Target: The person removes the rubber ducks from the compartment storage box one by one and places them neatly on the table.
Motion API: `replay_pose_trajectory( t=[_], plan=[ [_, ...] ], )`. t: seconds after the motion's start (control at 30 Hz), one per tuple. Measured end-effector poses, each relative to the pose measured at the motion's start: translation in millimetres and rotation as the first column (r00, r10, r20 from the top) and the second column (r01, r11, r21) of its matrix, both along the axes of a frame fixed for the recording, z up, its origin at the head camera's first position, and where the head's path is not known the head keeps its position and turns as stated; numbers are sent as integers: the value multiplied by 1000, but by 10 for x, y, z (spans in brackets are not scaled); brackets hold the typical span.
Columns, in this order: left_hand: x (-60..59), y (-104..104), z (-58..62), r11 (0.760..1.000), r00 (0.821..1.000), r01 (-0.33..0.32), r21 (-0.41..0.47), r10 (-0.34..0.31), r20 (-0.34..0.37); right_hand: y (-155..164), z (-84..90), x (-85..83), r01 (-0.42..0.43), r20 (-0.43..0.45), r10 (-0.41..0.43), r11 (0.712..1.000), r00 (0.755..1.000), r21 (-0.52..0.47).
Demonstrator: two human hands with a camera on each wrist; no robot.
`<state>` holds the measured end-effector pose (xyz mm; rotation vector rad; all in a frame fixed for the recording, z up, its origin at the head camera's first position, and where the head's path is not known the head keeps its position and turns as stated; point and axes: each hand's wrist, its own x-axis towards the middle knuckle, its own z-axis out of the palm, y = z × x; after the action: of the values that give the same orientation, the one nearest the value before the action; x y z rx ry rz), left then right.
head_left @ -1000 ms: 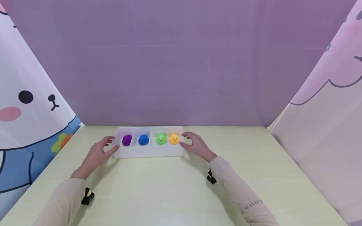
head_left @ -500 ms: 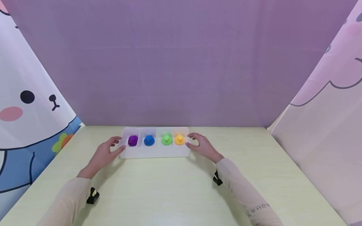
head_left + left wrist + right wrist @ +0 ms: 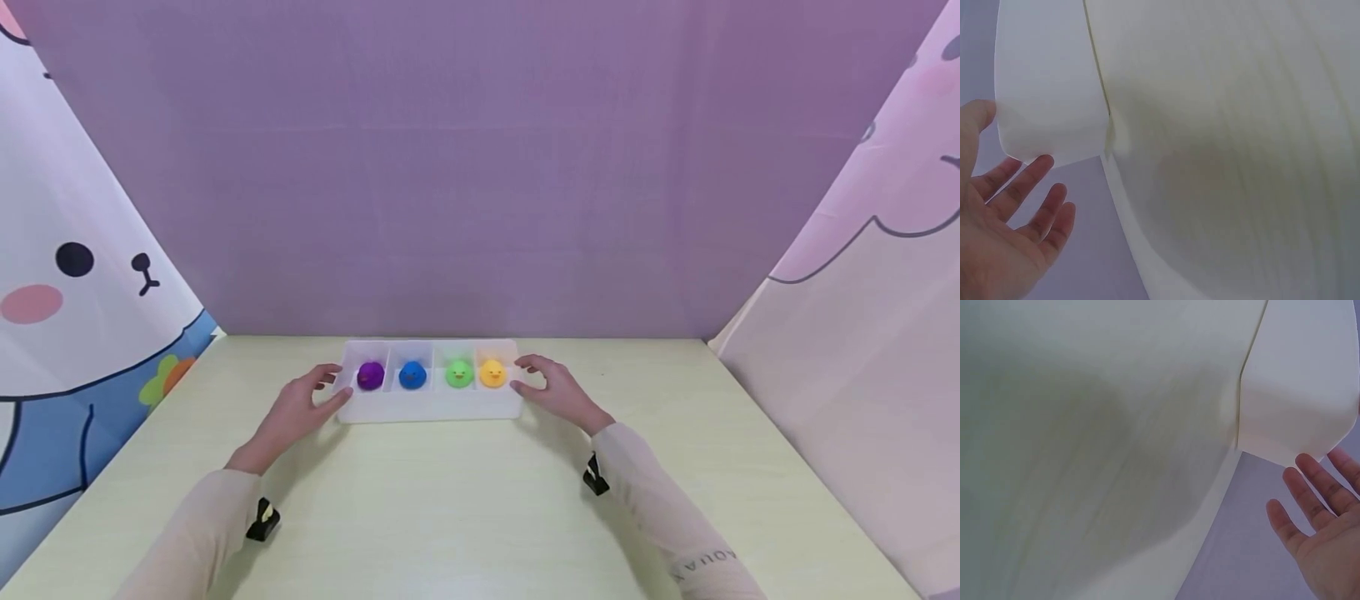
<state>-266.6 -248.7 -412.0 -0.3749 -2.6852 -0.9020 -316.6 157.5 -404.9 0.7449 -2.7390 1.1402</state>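
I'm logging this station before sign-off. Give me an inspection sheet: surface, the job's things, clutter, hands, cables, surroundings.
Surface: pale green-yellow table, bare in front of the tray.
Job's things: white divided tray at the far middle of the table; its four compartments hold, from left to right, a purple duck, a blue duck, a green duck and a yellow duck, one in each.
Clutter: nothing seen.
Hands: left hand at the tray's left end, right hand at its right end, fingers relaxed; neither grips a duck.
Cables: nothing seen; a black clip sits at each wrist.
Surroundings: purple backdrop; cartoon-print curtains on both sides.
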Motion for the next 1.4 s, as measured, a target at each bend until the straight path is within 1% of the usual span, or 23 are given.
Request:
replay_pose_trajectory(
  t=[0.1,0.33,0.6,0.73,0.9,1.17,1.4],
  plan=[
    [-10,54,0,1000,1000,4,-4,-4,-2,56,7,2,-2,5,2,1000,1000,-4],
    [-20,189,13,1000,1000,16,-5,-16,20,202,10,8,-13,8,14,1000,1000,-15],
    [-33,317,26,999,999,32,8,-33,14,348,10,4,-2,-17,2,1000,1000,7],
    [-27,378,34,999,998,49,23,-49,27,417,14,15,2,0,-2,1000,1000,11],
    [-30,450,40,998,998,56,16,-57,35,498,19,24,8,30,-8,1000,1000,13],
    [-27,519,44,998,997,55,29,-57,51,581,20,30,8,40,-8,1000,999,12],
    [-5,564,58,998,997,60,32,-62,47,623,23,42,15,23,-16,999,1000,30]
  ],
)
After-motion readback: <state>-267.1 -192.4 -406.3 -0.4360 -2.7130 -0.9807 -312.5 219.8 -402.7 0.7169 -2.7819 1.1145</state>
